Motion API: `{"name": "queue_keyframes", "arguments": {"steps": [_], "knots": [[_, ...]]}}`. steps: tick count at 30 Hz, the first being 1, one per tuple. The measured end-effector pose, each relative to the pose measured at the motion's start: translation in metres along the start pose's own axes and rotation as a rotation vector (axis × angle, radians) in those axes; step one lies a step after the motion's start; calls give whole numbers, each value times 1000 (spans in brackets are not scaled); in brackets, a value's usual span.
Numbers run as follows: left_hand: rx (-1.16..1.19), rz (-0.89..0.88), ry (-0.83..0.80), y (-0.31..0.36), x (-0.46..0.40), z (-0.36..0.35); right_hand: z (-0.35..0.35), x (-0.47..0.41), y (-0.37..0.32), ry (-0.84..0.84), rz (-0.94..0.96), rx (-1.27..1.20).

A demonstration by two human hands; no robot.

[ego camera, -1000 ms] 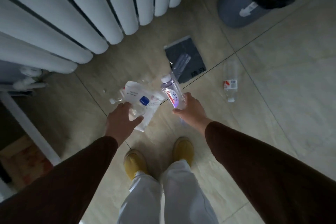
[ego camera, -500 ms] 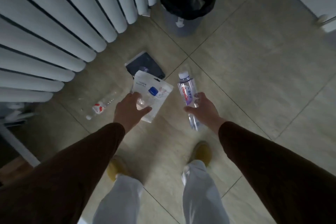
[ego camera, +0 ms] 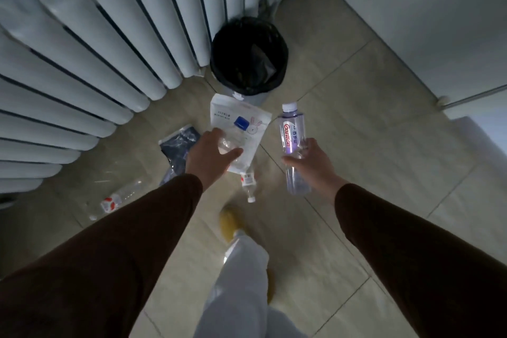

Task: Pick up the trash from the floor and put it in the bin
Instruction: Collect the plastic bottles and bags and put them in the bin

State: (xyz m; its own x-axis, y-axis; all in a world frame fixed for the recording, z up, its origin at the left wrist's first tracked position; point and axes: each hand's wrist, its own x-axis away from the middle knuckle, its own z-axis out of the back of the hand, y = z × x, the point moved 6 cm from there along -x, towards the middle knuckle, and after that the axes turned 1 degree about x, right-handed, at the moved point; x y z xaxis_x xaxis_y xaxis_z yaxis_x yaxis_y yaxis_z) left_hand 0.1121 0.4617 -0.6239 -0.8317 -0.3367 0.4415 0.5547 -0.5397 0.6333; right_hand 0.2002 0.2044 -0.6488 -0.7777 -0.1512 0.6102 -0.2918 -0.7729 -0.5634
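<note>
My left hand grips a white pouch plus a blue-capped bottle; my right hand grips a clear bottle, both short of the bin. Nothing binned from this load yet. Left on the floor: 2 bottles and 1 dark bag.

A clear bottle at one o'clock from the picture's centre is showing a label reading "Ganten" in red letters. A white pouch at twelve o'clock is bearing small print, too blurred to read.
</note>
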Motion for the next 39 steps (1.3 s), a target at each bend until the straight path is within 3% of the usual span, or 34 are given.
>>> {"name": "queue_keyframes", "arguments": {"steps": [15,21,25,32,36,39], "knots": [[322,22,157,106,-206,20,71,-171,-106,-25,129,-18],[427,275,264,96,-277,5,95,-247,-155,-60,251,-6],[323,437,166,69,-277,-8,99,-274,-183,-83,321,-15],[107,439,135,39,-243,-7,74,-285,-230,-114,414,-32],[53,457,153,30,-224,1,49,-286,-222,-284,258,264],[43,438,150,31,-208,6,39,-272,-207,-324,247,427]]}}
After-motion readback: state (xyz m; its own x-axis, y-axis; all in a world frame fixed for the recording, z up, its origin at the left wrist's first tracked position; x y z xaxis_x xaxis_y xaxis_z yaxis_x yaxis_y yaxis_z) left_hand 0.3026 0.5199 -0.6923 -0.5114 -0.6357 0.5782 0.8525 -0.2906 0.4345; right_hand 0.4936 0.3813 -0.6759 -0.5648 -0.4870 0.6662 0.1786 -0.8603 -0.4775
